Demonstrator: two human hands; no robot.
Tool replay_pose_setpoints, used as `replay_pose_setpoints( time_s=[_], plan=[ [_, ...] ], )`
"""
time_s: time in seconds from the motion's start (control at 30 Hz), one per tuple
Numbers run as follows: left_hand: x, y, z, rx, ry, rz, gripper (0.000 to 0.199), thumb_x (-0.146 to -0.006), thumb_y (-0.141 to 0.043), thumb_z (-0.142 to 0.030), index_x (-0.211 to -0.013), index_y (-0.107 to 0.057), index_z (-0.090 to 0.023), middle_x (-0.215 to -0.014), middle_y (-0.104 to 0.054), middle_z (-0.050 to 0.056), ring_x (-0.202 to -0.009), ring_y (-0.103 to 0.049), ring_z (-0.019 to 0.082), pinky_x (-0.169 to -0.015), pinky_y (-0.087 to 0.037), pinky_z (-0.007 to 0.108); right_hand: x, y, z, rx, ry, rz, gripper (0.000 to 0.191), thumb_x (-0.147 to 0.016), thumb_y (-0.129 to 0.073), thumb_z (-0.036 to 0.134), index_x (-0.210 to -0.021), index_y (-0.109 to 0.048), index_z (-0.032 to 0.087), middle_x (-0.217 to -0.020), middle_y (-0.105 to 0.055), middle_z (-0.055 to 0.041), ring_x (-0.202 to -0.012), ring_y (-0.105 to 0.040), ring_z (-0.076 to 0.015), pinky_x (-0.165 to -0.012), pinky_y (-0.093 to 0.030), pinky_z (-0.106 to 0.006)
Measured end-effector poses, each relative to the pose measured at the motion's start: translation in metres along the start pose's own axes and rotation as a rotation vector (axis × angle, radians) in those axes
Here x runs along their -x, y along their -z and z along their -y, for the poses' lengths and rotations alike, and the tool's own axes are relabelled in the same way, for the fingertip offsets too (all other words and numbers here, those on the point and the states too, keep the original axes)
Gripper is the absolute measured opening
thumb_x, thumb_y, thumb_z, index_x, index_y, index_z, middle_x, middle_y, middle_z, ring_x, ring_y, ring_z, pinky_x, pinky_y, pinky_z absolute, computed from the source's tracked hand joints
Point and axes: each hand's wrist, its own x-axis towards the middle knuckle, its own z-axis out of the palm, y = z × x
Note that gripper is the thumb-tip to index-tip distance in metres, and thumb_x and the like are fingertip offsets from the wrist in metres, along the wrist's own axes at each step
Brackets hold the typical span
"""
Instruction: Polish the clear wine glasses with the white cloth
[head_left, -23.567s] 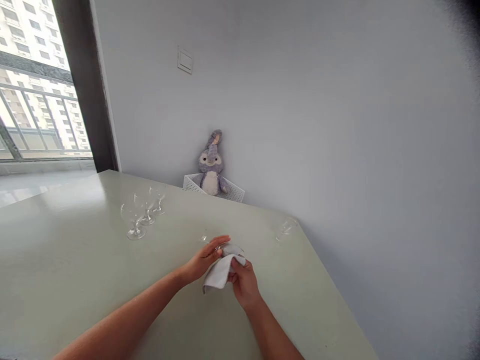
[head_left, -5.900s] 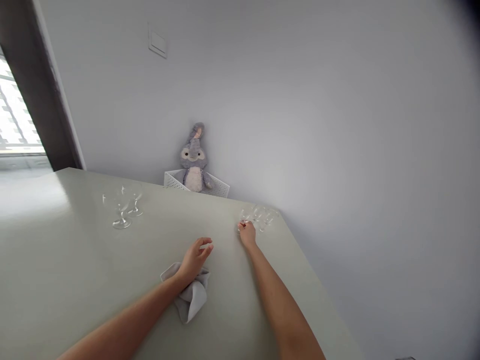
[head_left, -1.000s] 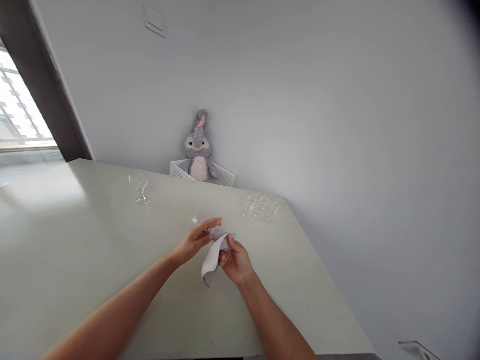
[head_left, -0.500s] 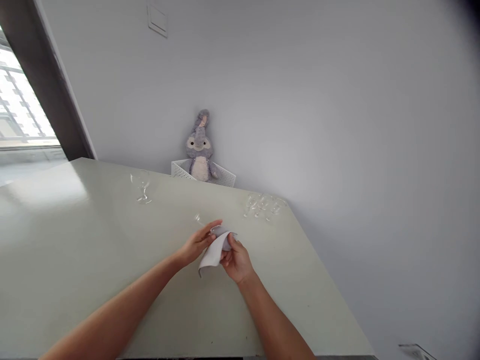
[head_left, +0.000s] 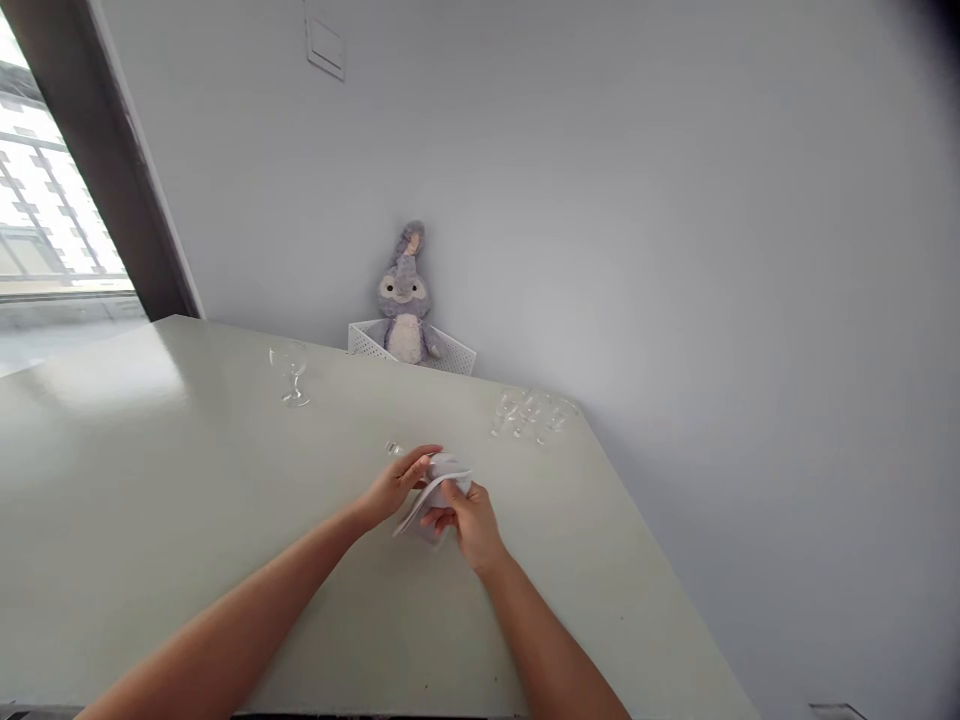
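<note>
Two-handed work on a stemmed glass [head_left: 447, 462], held over the table [head_left: 225, 500] on the near side of the white basket [head_left: 454, 355]. Tipped well over, with the foot [head_left: 394, 448] pointing left and the bowl toward the right. Gripped from the left by the left hand [head_left: 394, 485], fingers curved over the glass around the stem end and bowl; exact contact hidden. At the bowl, gripping a pale cloth [head_left: 415, 508] between thumb and fingers, the right hand [head_left: 474, 520]. Cloth bunched at the mouth and hanging loose below; hard to tell how far inside.

By the look of it, mid-wipe, working cloth against glass rather than picking up or setting down. For the next turn of the cloth, best to keep the left grip steady but light, press gently at the thin rim, and avoid levering on the stem. Worth minding the loose fold, liable to snag.

Left of the basket, one more glass [head_left: 292, 378], upright and alone. Right of the basket and a little nearer, a close group of glasses [head_left: 532, 405], apparently three, upright; whether touching, impossible to tell. In the basket, a grey plush toy [head_left: 405, 295], propped against the wall [head_left: 637, 250].
</note>
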Motion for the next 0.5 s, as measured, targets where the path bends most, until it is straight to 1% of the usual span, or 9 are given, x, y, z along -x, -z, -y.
replay_pose_setpoints(
  time_s=[0.07,0.13,0.17,0.23,0.3,0.37,0.4,0.43,0.5],
  plan=[
    [0.002,0.0,-0.004,0.043,-0.038,0.014,0.044,-0.078,-0.049,-0.045,-0.115,-0.052,-0.023,-0.108,-0.058,0.007,-0.095,-0.052,0.019,-0.083,-0.042,0.031,-0.002,0.001,0.004,-0.232,-0.076,0.003,0.034,-0.072,-0.059,0.049,-0.078,-0.058,0.015,-0.055,-0.06,0.0001,-0.04,-0.053,-0.0104,-0.035,-0.036,-0.018],
    [0.003,0.0,-0.009,0.072,-0.047,0.039,0.043,-0.077,-0.052,-0.043,-0.115,-0.052,-0.023,-0.107,-0.058,0.007,-0.093,-0.053,0.019,-0.084,-0.042,0.032,-0.001,0.0,0.005,-0.273,-0.088,0.039,0.034,-0.074,-0.057,0.048,-0.079,-0.058,0.015,-0.053,-0.058,0.0008,-0.04,-0.053,-0.0102,-0.035,-0.036,-0.018],
    [0.003,0.0,-0.01,0.085,-0.036,0.04,0.043,-0.077,-0.052,-0.043,-0.114,-0.053,-0.022,-0.101,-0.06,0.007,-0.089,-0.054,0.018,-0.082,-0.043,0.032,0.001,-0.001,0.004,-0.205,-0.069,0.061,0.033,-0.074,-0.057,0.047,-0.08,-0.058,0.015,-0.054,-0.059,0.0003,-0.042,-0.054,-0.0111,-0.036,-0.036,-0.019],
    [0.003,0.001,-0.011,0.108,0.007,0.04,0.044,-0.077,-0.05,-0.044,-0.115,-0.052,-0.02,-0.086,-0.061,0.004,-0.078,-0.055,0.016,-0.074,-0.045,0.03,0.005,-0.004,0.0,0.062,0.021,0.079,0.03,-0.074,-0.057,0.045,-0.078,-0.059,0.016,-0.057,-0.061,-0.0013,-0.047,-0.056,-0.0138,-0.04,-0.04,-0.022],
    [0.002,0.001,-0.009,0.104,0.049,0.04,0.047,-0.079,-0.045,-0.047,-0.115,-0.051,-0.018,-0.073,-0.059,0.002,-0.067,-0.054,0.014,-0.066,-0.046,0.028,0.009,-0.005,-0.006,0.377,0.168,0.026,0.022,-0.072,-0.061,0.041,-0.072,-0.061,0.019,-0.062,-0.062,-0.0027,-0.057,-0.058,-0.0164,-0.05,-0.043,-0.025],
    [0.002,0.002,-0.005,0.045,0.065,0.035,0.05,-0.081,-0.038,-0.051,-0.116,-0.051,-0.017,-0.068,-0.057,0.001,-0.062,-0.054,0.014,-0.062,-0.046,0.027,0.009,-0.005,-0.01,0.595,0.292,-0.043,0.016,-0.068,-0.064,0.037,-0.066,-0.061,0.021,-0.066,-0.063,-0.0032,-0.066,-0.059,-0.0179,-0.059,-0.044,-0.027],
    [0.001,0.003,-0.003,-0.024,0.064,0.022,0.051,-0.081,-0.036,-0.052,-0.116,-0.051,-0.018,-0.067,-0.058,0.001,-0.061,-0.054,0.014,-0.061,-0.045,0.027,0.007,-0.004,-0.011,0.635,0.311,-0.061,0.015,-0.067,-0.065,0.036,-0.066,-0.061,0.022,-0.066,-0.063,-0.0031,-0.067,-0.058,-0.018,-0.06,-0.044,-0.027],
    [0.002,0.004,-0.002,-0.124,0.051,-0.012,0.05,-0.082,-0.035,-0.052,-0.116,-0.052,-0.02,-0.065,-0.058,0.001,-0.059,-0.054,0.014,-0.061,-0.045,0.028,0.005,-0.002,-0.011,0.627,0.289,-0.07,0.015,-0.068,-0.065,0.037,-0.066,-0.061,0.022,-0.064,-0.063,-0.0025,-0.064,-0.059,-0.0177,-0.058,-0.044,-0.027],
    [0.002,0.006,-0.002,-0.389,-0.028,-0.126,0.044,-0.082,-0.037,-0.05,-0.113,-0.054,-0.024,-0.062,-0.059,0.001,-0.061,-0.055,0.016,-0.067,-0.043,0.03,0.0,0.002,-0.007,0.492,0.168,-0.083,0.02,-0.07,-0.061,0.041,-0.069,-0.061,0.021,-0.056,-0.061,-0.0008,-0.052,-0.058,-0.0161,-0.048,-0.043,-0.025]
  ],
)
